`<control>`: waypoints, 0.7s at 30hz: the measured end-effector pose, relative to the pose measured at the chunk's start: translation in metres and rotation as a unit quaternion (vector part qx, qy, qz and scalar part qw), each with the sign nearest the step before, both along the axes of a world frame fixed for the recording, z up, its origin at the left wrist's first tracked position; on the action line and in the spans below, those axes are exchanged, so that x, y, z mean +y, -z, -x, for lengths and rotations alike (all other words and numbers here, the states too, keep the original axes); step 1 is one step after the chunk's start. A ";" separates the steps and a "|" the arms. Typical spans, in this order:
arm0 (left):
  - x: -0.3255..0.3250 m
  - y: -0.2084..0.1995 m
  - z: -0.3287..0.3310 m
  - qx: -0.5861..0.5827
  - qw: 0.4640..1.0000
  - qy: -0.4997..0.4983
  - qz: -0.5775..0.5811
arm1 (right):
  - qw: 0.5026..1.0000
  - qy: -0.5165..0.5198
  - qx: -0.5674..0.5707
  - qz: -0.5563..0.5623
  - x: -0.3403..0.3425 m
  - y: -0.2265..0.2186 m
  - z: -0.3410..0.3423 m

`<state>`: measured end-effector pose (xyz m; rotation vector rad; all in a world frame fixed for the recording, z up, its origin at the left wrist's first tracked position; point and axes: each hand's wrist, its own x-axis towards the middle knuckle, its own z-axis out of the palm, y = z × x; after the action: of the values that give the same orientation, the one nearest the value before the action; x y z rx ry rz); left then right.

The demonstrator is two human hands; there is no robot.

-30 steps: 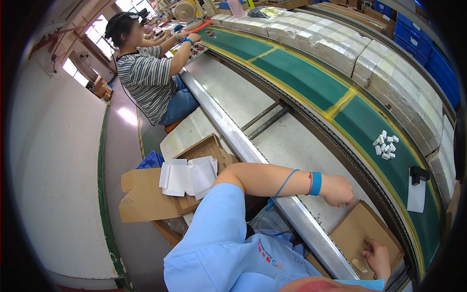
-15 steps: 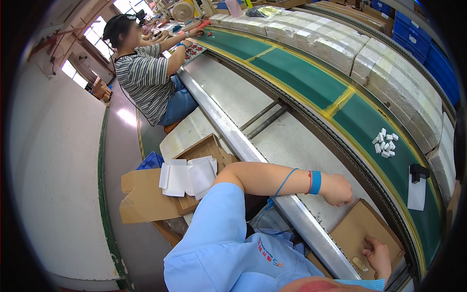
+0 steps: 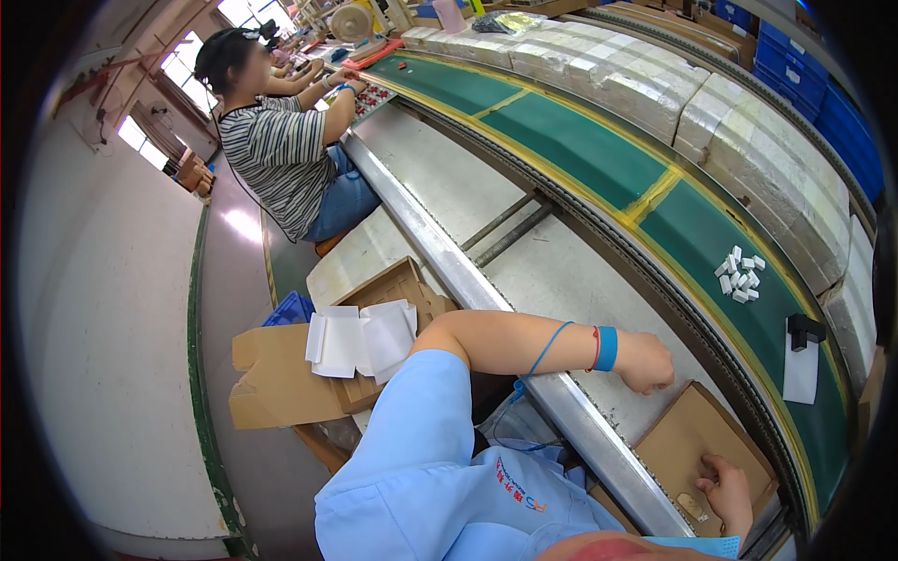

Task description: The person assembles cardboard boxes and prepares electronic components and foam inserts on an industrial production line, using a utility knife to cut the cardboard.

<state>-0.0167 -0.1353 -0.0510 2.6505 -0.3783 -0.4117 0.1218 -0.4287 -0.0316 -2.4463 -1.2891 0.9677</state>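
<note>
My left hand [image 3: 645,363] is held above the metal bench, fingers curled in; whether anything is inside the curl is hidden. A blue band [image 3: 606,350] circles its wrist, and a blue cord runs from the forearm. My right hand [image 3: 728,491] rests on a brown cardboard piece [image 3: 690,421], thumb and forefinger apart with nothing between them. Beside the right thumb lies a small beige patch or piece [image 3: 692,508], its kind unclear. On the green belt [image 3: 703,232] beyond my hands sit several small white blocks [image 3: 740,274] and a black block [image 3: 804,331] on a white sheet [image 3: 801,379].
A metal rail [image 3: 599,426] runs between me and the bench. To my left stands an opened cardboard box [image 3: 281,397] with white folded card [image 3: 360,338] on it. Foam blocks [image 3: 748,159] line the belt's far side. A co-worker [image 3: 281,150] sits farther up the line.
My left hand has shifted very slightly left; my right hand stays put. The co-worker's far hand has drawn back from the belt.
</note>
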 end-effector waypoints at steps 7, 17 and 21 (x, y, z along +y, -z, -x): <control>0.003 0.007 0.000 0.030 0.999 -0.002 -0.029 | 1.000 0.005 0.000 0.003 0.000 0.000 0.000; 0.005 0.013 -0.001 0.059 0.997 -0.005 -0.045 | 1.000 -0.004 -0.003 0.013 0.001 -0.004 0.001; 0.005 0.010 -0.001 0.062 0.997 -0.005 -0.047 | 1.000 -0.001 0.000 -0.004 -0.001 -0.001 0.000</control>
<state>-0.0159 -0.1308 -0.0606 2.6998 -0.3128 -0.6006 0.1220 -0.4300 -0.0304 -2.4394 -1.2930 0.9630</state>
